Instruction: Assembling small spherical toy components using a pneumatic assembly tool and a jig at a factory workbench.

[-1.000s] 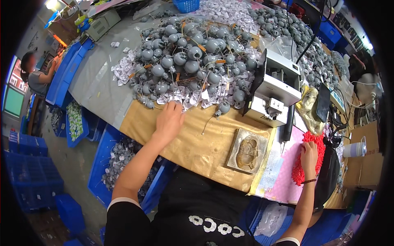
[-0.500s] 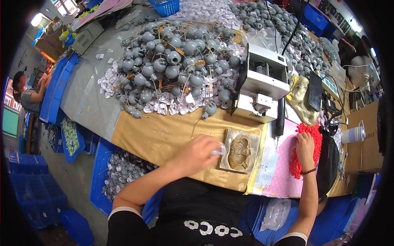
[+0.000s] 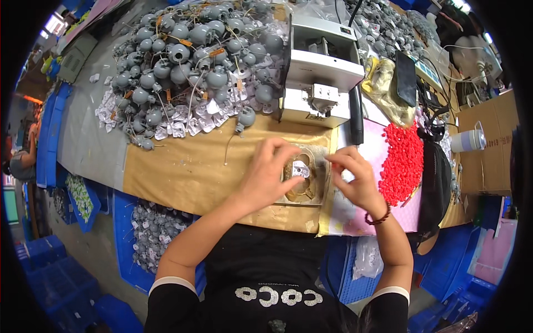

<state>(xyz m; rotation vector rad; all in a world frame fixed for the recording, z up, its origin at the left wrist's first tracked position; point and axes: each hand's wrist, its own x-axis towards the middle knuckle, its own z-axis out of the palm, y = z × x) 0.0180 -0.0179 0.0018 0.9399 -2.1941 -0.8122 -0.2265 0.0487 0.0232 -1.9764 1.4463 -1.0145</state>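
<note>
A white plastic part lies in the recess of a square fixture block on the table. At its left is my left hand, thumb and fingers apart on either side of the part; the thumb is close to its lower edge. My right hand hovers at the block's right edge with fingers curled and the fingertips pinched together. Whatever that pinch holds, if anything, is too small to make out. A heap of small red pieces lies to the right of my right hand.
Grey round parts with wires are piled at the back left over white pieces. A white and grey bench machine stands behind the block. To the right are a black phone, a white cup and a cardboard box.
The white part has gone from my left hand into the fixture's recess, and that hand's fingers have spread. My right hand has come left from the red pieces to the block. The view has shifted.
</note>
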